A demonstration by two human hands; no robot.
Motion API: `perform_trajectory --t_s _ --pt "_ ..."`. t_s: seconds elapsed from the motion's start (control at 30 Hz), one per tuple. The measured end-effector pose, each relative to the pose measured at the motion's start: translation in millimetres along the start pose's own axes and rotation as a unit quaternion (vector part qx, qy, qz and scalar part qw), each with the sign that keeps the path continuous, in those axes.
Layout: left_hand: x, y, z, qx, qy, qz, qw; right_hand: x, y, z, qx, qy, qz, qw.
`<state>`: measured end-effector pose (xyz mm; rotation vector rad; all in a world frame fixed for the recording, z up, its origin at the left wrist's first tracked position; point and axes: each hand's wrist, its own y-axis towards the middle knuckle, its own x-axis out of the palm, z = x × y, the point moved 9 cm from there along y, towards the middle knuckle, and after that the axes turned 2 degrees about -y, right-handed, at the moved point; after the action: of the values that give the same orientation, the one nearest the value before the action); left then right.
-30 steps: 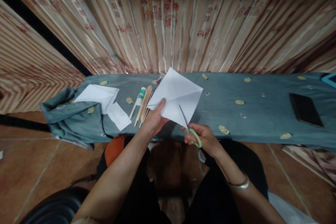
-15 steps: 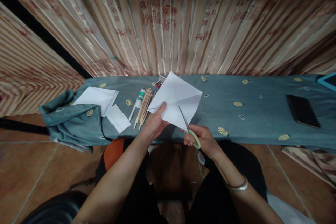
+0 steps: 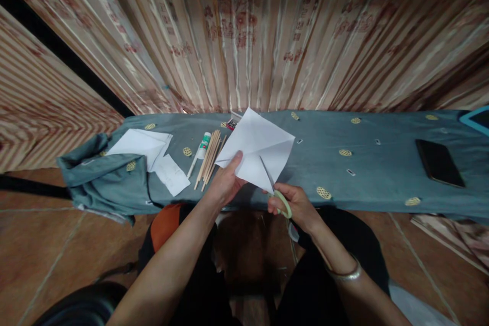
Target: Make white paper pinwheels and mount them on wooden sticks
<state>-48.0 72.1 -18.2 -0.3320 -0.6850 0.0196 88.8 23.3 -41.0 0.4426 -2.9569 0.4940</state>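
My left hand (image 3: pixel 224 181) pinches the lower left edge of a creased white paper square (image 3: pixel 256 145), held up over the front edge of the table. My right hand (image 3: pixel 294 205) is closed round the pale green handles of a pair of scissors (image 3: pixel 275 191). The blades lie on the paper's lower part, pointing up and left along a crease. Both forearms reach in from below; a metal bangle sits on the right wrist.
A blue-grey cloth (image 3: pixel 382 173) with yellow motifs covers the table. On it lie a bundle of wooden sticks (image 3: pixel 208 158), a glue tube (image 3: pixel 202 147), loose white papers (image 3: pixel 147 145) and a dark phone (image 3: pixel 438 163). A striped curtain (image 3: pixel 248 35) hangs behind.
The scissors and paper have stayed together with almost no shift; the view has tilted slightly, so the table sits a little lower in the picture.
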Motion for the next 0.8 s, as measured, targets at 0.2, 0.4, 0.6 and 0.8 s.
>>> perform_trajectory --t_s 0.2,0.4,0.6,0.8 --pt "0.8 0 0 -0.001 -0.004 0.000 1.000 -1 1 1 -0.008 0.000 0.007 1.000" --pt "0.4 2 -1 0.002 -0.007 -0.005 1.000 0 1 2 -0.004 -0.006 -0.001 1.000" --pt "-6.2 5 16 0.042 -0.029 0.017 0.999 4 -2 8 0.035 -0.027 -0.058 0.997" --pt "-26.3 6 41 0.085 -0.049 0.045 0.994 -25 -21 13 0.087 -0.082 -0.100 0.988"
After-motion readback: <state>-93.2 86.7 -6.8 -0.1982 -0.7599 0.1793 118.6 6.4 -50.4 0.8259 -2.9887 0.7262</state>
